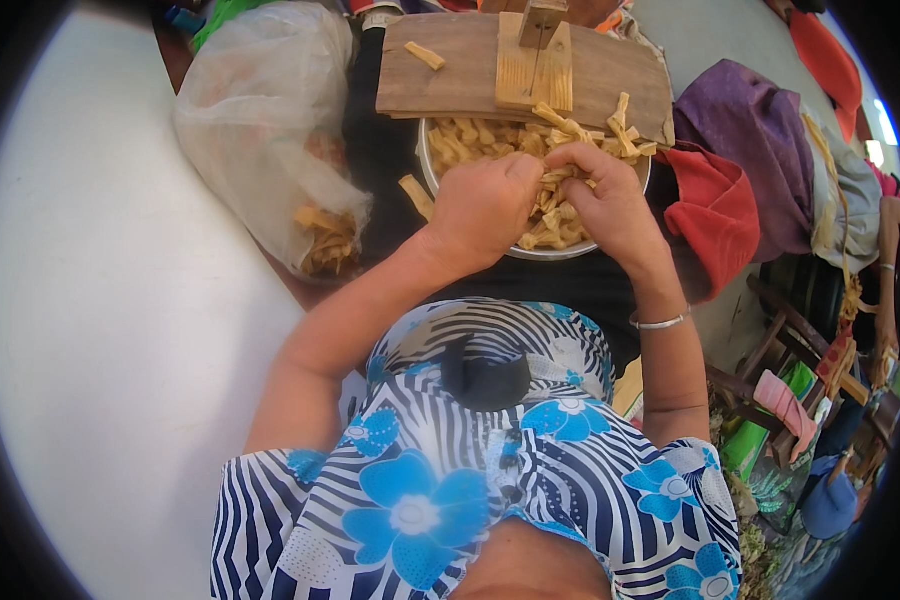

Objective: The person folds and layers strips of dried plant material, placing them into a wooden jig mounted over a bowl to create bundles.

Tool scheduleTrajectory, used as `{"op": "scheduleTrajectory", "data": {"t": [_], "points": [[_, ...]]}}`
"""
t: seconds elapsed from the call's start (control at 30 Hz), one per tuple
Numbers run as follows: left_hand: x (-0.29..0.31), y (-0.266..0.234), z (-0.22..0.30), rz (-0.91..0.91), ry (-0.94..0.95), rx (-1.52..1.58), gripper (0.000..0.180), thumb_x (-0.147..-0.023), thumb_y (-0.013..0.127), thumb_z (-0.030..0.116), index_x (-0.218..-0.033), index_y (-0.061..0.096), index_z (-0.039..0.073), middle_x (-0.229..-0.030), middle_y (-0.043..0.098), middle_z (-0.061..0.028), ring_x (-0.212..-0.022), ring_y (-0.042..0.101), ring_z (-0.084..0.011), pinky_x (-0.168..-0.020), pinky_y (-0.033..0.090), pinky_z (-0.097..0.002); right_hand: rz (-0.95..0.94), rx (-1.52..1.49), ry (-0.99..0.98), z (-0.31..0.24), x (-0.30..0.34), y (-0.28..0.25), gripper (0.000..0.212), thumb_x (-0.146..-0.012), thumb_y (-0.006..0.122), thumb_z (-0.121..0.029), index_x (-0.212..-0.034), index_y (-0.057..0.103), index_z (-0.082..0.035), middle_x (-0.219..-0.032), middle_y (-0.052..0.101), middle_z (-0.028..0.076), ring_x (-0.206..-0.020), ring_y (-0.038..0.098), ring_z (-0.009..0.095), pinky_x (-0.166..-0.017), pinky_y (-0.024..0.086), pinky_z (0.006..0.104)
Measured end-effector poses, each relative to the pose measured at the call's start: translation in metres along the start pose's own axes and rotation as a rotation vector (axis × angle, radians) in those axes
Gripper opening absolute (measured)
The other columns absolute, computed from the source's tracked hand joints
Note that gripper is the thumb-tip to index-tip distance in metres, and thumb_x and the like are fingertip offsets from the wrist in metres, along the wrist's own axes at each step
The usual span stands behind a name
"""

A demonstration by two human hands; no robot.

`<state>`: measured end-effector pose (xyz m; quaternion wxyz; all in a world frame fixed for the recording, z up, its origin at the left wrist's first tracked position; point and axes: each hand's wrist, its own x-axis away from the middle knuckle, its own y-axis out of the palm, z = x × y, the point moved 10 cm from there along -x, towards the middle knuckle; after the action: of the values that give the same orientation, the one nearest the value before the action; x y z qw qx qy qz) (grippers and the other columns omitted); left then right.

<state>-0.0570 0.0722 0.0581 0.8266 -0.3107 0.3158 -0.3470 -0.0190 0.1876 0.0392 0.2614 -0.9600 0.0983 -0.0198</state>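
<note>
Above a round metal bowl [562,255], both my hands are drawn together with their fingertips almost meeting. My left hand [485,205] is curled closed, its fingertips pressed at a tan, twisted strip. My right hand [615,200] pinches the same tan strip [553,176] between thumb and forefinger. Many similar tan, knotted-looking pieces [550,232] fill the bowl beneath. A few stick up by the far rim, next to a wooden board [445,88]. The fingers hide part of the strip, and its exact kind is unclear.
Fixed on the board is a wooden block [544,20] with a thin upright metal piece; one loose strip [425,55] lies there. A clear plastic bag [255,110] with tan pieces stands left. Red cloth [718,215], a purple bundle [745,140] and wooden chairs [785,340] are right.
</note>
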Motion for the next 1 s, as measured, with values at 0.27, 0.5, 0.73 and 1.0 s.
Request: {"op": "scheduleTrajectory", "data": {"t": [0.27,0.5,0.73,1.0], "points": [[-0.001,0.018,-0.045,-0.261,-0.423,0.653,0.016,-0.091,0.058,0.017,-0.088,0.062,0.002,-0.068,0.06,-0.0067,-0.062,0.056,-0.0169,-0.058,0.044,-0.0305,-0.187,-0.301,0.165,0.007,0.005,0.008,0.028,-0.082,0.065,-0.002,-0.11,0.064,0.001,-0.111,0.063,0.008,-0.102,0.06,0.017,-0.091,0.048,0.0306],[-0.003,0.027,-0.059,-0.452,-0.665,1.047,0.016,-0.091,0.058,0.015,-0.087,0.063,0.001,-0.066,0.053,0.0013,-0.059,0.045,-0.0065,-0.055,0.037,-0.0219,-0.192,-0.604,0.252,0.02,-0.006,-0.001,0.018,-0.088,0.064,-0.008,-0.103,0.064,0.003,-0.087,0.066,0.005,-0.073,0.063,0.01,-0.07,0.052,0.0227],[-0.052,0.012,-0.098,-0.285,-0.541,0.833,0.013,-0.09,0.058,0.013,-0.088,0.064,0.002,-0.067,0.056,0.001,-0.059,0.046,-0.0066,-0.054,0.036,-0.0219,0.044,-0.437,0.149,0.02,-0.045,-0.024,0.016,-0.091,0.061,-0.009,-0.101,0.065,0.002,-0.075,0.062,0.001,-0.065,0.056,0.006,-0.063,0.046,0.0198],[-0.097,0.005,-0.121,-0.161,-0.45,0.663,0.015,-0.087,0.06,0.015,-0.085,0.065,0.001,-0.069,0.059,-0.0014,-0.063,0.051,-0.0103,-0.058,0.041,-0.0265,0.264,-0.202,0.086,0.036,-0.082,-0.039,0.015,-0.091,0.059,-0.01,-0.096,0.067,0.002,-0.068,0.058,-0.002,-0.063,0.052,0.004,-0.054,0.04,0.0205]]}}
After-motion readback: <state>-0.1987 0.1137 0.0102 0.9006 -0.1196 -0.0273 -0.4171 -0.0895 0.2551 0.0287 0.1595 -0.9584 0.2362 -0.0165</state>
